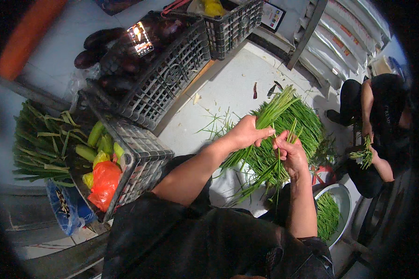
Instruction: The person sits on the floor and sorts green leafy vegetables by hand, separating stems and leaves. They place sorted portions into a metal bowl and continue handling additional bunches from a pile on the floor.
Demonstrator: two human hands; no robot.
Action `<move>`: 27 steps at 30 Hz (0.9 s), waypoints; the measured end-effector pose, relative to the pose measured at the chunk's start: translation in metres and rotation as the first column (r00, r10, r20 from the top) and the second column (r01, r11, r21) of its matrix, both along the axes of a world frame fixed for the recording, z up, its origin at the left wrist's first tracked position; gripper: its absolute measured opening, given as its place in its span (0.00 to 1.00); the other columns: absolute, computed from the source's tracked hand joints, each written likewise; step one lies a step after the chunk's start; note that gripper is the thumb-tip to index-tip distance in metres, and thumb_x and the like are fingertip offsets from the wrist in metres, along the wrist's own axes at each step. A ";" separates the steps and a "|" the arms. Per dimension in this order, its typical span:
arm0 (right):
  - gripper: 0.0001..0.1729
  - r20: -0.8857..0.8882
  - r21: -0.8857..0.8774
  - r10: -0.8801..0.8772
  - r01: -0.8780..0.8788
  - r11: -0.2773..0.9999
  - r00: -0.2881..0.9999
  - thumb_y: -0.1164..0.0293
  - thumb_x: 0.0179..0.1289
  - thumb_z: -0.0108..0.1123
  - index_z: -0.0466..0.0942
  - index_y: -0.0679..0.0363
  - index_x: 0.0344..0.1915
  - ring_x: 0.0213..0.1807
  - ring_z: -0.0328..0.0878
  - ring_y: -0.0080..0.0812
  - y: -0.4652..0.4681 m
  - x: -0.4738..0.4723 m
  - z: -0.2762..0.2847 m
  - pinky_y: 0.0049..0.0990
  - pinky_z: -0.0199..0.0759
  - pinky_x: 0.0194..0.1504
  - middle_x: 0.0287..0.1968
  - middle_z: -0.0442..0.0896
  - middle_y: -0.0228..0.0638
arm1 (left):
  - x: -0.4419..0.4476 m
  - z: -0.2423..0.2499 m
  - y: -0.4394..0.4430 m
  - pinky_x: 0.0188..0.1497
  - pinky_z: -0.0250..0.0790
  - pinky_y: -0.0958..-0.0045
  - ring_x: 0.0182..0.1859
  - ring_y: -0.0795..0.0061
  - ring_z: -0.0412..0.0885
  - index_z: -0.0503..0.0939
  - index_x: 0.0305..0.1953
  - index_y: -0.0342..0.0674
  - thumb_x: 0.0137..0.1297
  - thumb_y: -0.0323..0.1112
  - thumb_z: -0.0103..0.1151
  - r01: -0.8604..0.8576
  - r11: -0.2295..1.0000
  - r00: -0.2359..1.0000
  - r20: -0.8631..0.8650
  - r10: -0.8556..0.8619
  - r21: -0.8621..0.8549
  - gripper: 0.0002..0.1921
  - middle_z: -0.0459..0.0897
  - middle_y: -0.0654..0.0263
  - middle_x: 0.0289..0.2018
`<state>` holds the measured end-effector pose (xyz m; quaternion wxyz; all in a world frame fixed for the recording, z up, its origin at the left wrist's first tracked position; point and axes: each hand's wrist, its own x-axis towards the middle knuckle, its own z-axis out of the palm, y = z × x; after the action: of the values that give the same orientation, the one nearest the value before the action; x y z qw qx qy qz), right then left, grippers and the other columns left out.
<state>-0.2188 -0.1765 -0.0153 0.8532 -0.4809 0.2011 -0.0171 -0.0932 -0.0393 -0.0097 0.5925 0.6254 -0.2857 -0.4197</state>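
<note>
My left hand (246, 133) is closed around a bunch of green garlic chives (276, 107), their pale cut ends pointing away from me and the leaves trailing back under my wrist. Close beside it, my right hand (294, 155) pinches a few loose chive stalks (278, 179) that hang down towards my lap. Beneath and beyond both hands a large heap of chives (307, 122) lies on the floor, partly hidden by them. To my right stands a metal basin (349, 205) holding more chives (326, 216).
Black plastic crates (167, 75) line the left; the nearest crate (143, 167) holds green vegetables and an orange plastic bag (104, 185). Eggplants (103, 38) and a lit phone (139, 39) lie beyond. Another person (387, 122) sits at right holding chives. Stacked sacks (338, 45) fill a rack.
</note>
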 end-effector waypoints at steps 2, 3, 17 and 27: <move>0.06 -0.016 -0.055 -0.038 0.037 0.998 0.999 0.73 0.54 0.59 0.70 0.57 0.27 0.15 0.58 0.12 -0.005 -0.002 0.000 0.12 0.49 0.15 0.23 0.76 0.29 | 0.006 0.000 0.003 0.19 0.59 0.78 0.17 0.83 0.68 0.75 0.28 0.37 0.56 0.38 0.59 -0.143 0.989 0.986 -0.090 0.140 -0.027 0.11 0.74 0.70 0.20; 0.06 -0.007 -0.057 -0.052 0.051 0.997 0.999 0.73 0.54 0.59 0.70 0.57 0.27 0.15 0.58 0.12 -0.007 -0.003 0.001 0.12 0.49 0.15 0.23 0.76 0.29 | 0.010 0.000 0.004 0.18 0.60 0.78 0.17 0.82 0.68 0.74 0.28 0.36 0.55 0.39 0.60 -0.196 0.979 0.971 -0.147 0.187 -0.054 0.12 0.74 0.69 0.21; 0.05 -0.013 -0.038 -0.036 0.036 0.999 0.999 0.74 0.55 0.58 0.69 0.57 0.28 0.17 0.58 0.12 0.005 0.004 0.007 0.12 0.48 0.17 0.25 0.75 0.28 | -0.001 -0.007 -0.007 0.24 0.64 0.81 0.25 0.80 0.73 0.77 0.35 0.32 0.58 0.34 0.58 -0.061 0.982 0.921 -0.388 -0.013 -0.178 0.10 0.77 0.65 0.25; 0.08 -0.041 -0.230 -0.165 0.151 0.962 0.986 0.75 0.53 0.59 0.67 0.55 0.28 0.19 0.61 0.13 0.000 0.000 0.010 0.13 0.52 0.20 0.25 0.74 0.24 | 0.016 -0.008 -0.002 0.22 0.64 0.78 0.22 0.81 0.71 0.75 0.34 0.34 0.57 0.35 0.61 -0.256 0.966 0.906 -0.354 0.231 -0.026 0.11 0.75 0.67 0.23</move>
<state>-0.2186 -0.1761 -0.0048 0.7826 -0.5574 0.2610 -0.0934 -0.0775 -0.0415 -0.0181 0.7035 0.5503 -0.1110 -0.4358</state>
